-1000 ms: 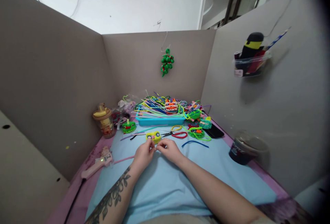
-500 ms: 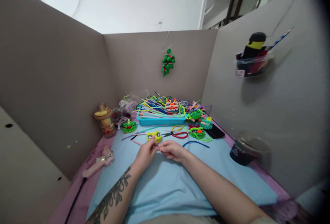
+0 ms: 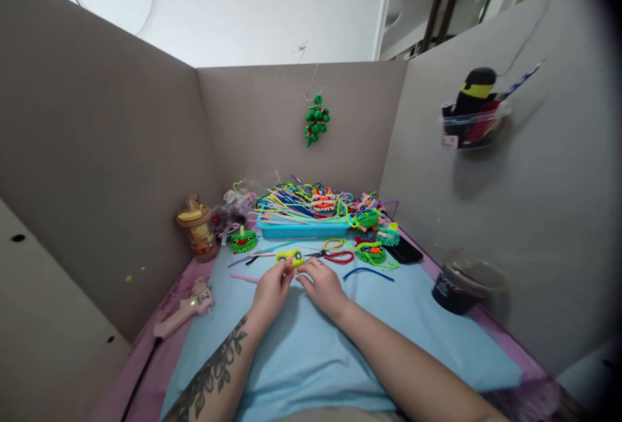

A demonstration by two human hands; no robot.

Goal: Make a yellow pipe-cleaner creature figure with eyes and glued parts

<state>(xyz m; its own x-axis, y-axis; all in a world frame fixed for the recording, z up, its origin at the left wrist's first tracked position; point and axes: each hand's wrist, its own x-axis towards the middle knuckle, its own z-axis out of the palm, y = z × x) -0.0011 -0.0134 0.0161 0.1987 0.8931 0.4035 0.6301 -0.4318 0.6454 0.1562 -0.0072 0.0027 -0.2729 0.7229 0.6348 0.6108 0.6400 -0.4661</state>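
My left hand (image 3: 273,291) and my right hand (image 3: 321,286) meet over a light blue mat (image 3: 311,351), fingertips together pinching a thin pink pipe cleaner (image 3: 245,278) that trails off to the left. Just beyond my fingertips lies a small yellow pipe-cleaner figure (image 3: 289,256). Red-handled scissors (image 3: 335,255) lie right behind my right hand, and a blue pipe cleaner (image 3: 368,272) lies to their right.
A teal tray (image 3: 304,229) piled with coloured pipe cleaners stands at the back. Green figures (image 3: 243,240) lie around it. A pink glue gun (image 3: 184,310) rests at left near a jar (image 3: 198,230). A dark lidded cup (image 3: 459,286) stands at right. Grey partitions enclose three sides.
Both hands shifted slightly forward toward the yellow figure, staying pinched together. The pink pipe cleaner's free end swung further out to the left.
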